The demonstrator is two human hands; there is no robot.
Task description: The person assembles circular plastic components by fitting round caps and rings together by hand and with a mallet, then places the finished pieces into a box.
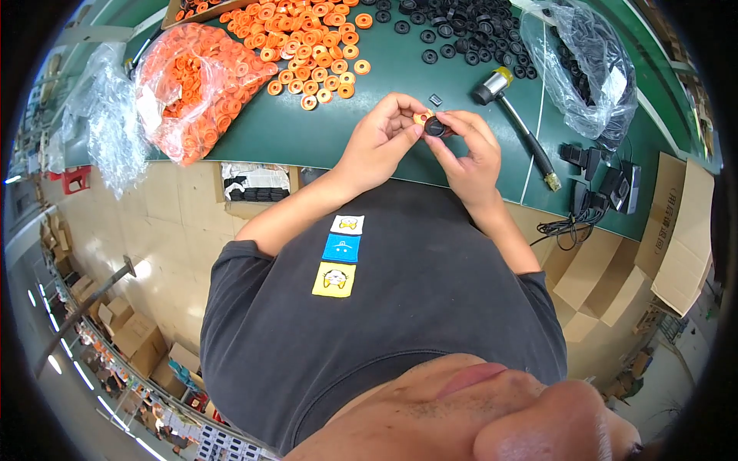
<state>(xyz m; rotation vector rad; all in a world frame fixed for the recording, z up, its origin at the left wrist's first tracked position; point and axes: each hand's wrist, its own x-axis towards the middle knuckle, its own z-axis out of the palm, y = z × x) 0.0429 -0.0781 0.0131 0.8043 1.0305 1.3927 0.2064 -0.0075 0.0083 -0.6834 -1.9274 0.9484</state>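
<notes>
Just above the near edge of the green table, my two hands meet. Between the fingertips of my left hand [384,140] is a small orange ring-shaped part [422,118]. My right hand [472,157] pinches a round black cap [436,127] between thumb and fingers. The cap and the orange part are side by side at the fingertips; whether they are joined I cannot tell. Just beyond them a small dark rectangular piece [436,100] lies on the table.
Loose orange rings [304,46] and black round parts [469,29] are heaped at the back. A bag of orange parts [196,92] stands left. To the right are a mallet [523,127], a clear bag of black parts [588,77], black adapters with cables [615,184] and a cardboard box [676,230].
</notes>
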